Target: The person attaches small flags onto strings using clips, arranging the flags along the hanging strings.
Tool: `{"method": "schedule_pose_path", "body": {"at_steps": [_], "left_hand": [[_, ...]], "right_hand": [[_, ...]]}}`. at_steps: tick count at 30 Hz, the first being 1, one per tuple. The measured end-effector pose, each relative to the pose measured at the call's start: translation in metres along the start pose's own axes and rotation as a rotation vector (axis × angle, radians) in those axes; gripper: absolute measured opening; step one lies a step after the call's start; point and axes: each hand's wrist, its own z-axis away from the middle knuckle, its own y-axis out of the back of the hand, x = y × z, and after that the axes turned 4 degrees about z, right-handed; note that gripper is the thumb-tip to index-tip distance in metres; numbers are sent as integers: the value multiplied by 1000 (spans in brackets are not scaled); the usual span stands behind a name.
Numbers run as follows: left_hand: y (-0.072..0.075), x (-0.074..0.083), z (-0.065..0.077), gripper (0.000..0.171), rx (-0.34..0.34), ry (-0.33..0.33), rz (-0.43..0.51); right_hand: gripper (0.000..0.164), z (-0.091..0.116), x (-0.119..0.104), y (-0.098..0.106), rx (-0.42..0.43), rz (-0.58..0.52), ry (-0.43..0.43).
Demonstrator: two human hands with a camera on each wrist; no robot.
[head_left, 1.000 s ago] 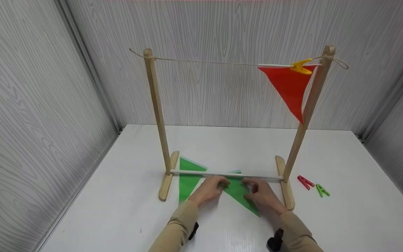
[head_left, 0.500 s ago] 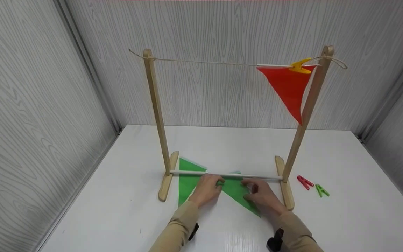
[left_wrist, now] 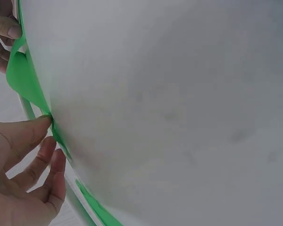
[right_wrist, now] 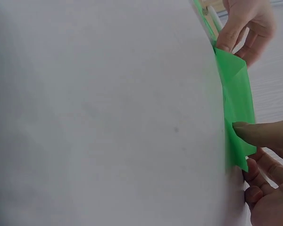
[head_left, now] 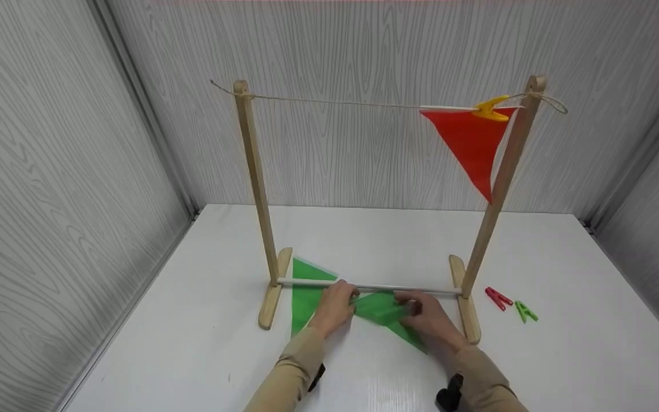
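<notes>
In the head view, both my hands are at a green triangular flag (head_left: pixel 378 310) on the table, in front of the white crossbar (head_left: pixel 409 288). My left hand (head_left: pixel 329 312) pinches its left corner between thumb and fingers, which the left wrist view shows. With thumb and index finger, my right hand (head_left: pixel 429 320) pinches the flag's right part. Between the hands the green fabric (right_wrist: pixel 238 94) is lifted and folded over, as seen in the right wrist view. A second green flag (head_left: pixel 305 300) lies flat to the left, partly under the crossbar and hidden by my left hand.
A wooden stand with a left post (head_left: pixel 258 189) and right post (head_left: pixel 504 183) carries a string (head_left: pixel 335 102). A red flag (head_left: pixel 467 143) hangs there from a yellow clothespin (head_left: pixel 491 110). Red (head_left: pixel 498 298) and green clothespins (head_left: pixel 526 312) lie on the table at the right.
My left hand has shifted slightly left and now pulls up the flag's left corner. The flag, flat before, is folded and drawn toward me from the crossbar. My right hand stays in place.
</notes>
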Motion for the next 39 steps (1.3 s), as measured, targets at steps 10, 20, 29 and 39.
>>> {"method": "schedule_pose_path", "body": {"at_steps": [10,20,29,39], "left_hand": [[0,0,1,20,-66,90,134],[2,-3,-3,21,3,31,231],[10,2,-10,17,3,108,374],[9,4,-12,15,101,18,430]], "right_hand": [[45,1,-2,-2,10,12,-33],[54,-1,-2,-3,40,-33,-137],[45,-4,-3,0,122,-94,-179],[43,-9,-15,7,223,-266,-353]]}}
